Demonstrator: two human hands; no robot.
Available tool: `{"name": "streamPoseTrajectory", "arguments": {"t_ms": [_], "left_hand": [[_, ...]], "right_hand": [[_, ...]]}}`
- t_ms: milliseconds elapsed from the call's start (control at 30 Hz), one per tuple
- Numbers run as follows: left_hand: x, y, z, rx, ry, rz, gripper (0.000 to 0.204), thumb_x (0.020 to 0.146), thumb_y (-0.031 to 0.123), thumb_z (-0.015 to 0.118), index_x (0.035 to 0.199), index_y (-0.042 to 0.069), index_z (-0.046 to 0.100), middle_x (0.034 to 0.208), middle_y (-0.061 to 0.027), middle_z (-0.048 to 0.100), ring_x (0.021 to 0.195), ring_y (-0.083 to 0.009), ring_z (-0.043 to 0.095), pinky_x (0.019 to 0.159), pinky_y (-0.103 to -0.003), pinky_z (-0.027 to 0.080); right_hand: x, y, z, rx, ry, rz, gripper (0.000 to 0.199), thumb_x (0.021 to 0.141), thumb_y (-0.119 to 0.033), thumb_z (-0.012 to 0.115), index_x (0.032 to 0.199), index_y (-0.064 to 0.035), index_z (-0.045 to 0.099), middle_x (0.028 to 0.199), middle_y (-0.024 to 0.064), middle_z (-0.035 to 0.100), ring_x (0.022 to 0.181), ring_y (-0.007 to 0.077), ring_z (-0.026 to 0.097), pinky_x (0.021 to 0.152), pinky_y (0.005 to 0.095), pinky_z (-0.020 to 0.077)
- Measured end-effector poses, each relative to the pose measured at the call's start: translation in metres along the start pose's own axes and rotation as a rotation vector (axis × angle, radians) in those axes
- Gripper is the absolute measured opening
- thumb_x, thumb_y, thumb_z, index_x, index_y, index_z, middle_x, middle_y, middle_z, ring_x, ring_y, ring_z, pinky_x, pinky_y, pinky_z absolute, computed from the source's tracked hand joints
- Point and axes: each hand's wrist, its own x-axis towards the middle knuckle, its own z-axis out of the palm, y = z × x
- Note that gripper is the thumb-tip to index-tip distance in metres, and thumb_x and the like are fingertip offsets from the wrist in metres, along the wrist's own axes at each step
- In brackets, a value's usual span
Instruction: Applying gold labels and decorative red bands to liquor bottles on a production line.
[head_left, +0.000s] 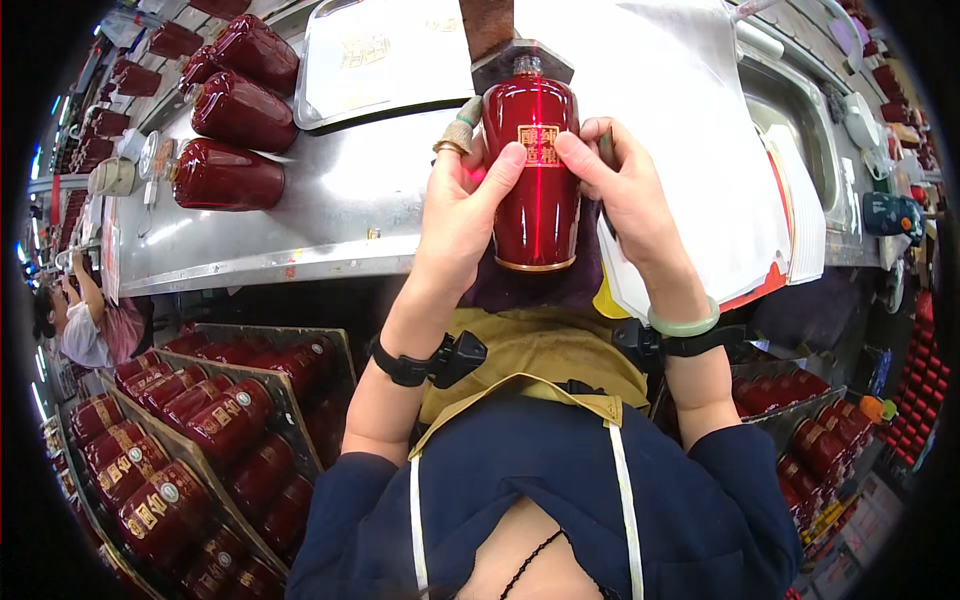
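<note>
A glossy dark-red bottle (pixel 536 225) lies in front of me, its clear neck pointing away and its base toward my lap. Near its shoulder is a square gold decal (pixel 540 146) with characters on it. My left hand (pixel 468 190) is closed round the left side, thumb at the decal's left edge. Wrappings cover one of its fingers, with a green tip. From the right, my right hand (pixel 622 185) grips the bottle, thumb pressing the decal's right edge; its other fingers are partly hidden. The neck meets a dark angular block (pixel 552 62), and dark purple cloth shows beneath the base.
Several red bottles (pixel 230 175) lie at the metal bench's left. A shallow tray (pixel 330 90) with gold decals sits behind. White sheets (pixel 700 150) spread rightward, beside a sink (pixel 795 110). Crates (pixel 280 440) of bottles flank me below. Another person (pixel 85 325) is at far left.
</note>
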Motion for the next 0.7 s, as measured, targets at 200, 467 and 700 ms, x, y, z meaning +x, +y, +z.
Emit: {"name": "streamPoseTrajectory", "arguments": {"t_ms": [200,467,700], "left_hand": [[-0.0019,0.0007,0.0034,-0.008,0.022,0.009,0.067,0.106,0.012,0.069,0.162,0.001,0.034,0.146,-0.0153,0.060,0.127,-0.0194,0.064,0.107,-0.036,0.056],[-0.0017,0.0010,0.0038,0.009,0.030,0.011,0.066,0.106,0.013,0.069,0.161,0.002,0.035,0.145,-0.0154,0.061,0.128,-0.0197,0.064,0.107,-0.036,0.056],[-0.0020,0.0002,0.0044,0.038,0.038,0.022,0.066,0.106,0.013,0.069,0.161,0.001,0.035,0.144,-0.0158,0.062,0.127,-0.0200,0.065,0.107,-0.036,0.056]], "right_hand": [[-0.0017,0.0007,0.0056,-0.004,0.037,0.001,0.022,0.102,-0.024,0.078,0.104,-0.0098,0.062,0.083,-0.0090,0.051,0.072,0.0011,0.042,0.063,0.0201,0.0331],[-0.0015,0.0017,0.0045,0.005,0.026,-0.008,0.021,0.102,-0.022,0.078,0.107,-0.0094,0.062,0.086,-0.0089,0.053,0.074,0.0010,0.044,0.066,0.0191,0.0361],[-0.0015,0.0063,0.0005,-0.071,0.009,-0.009,0.022,0.100,-0.018,0.080,0.110,-0.0080,0.063,0.092,-0.0074,0.054,0.081,0.0018,0.047,0.073,0.0184,0.0398]]}}
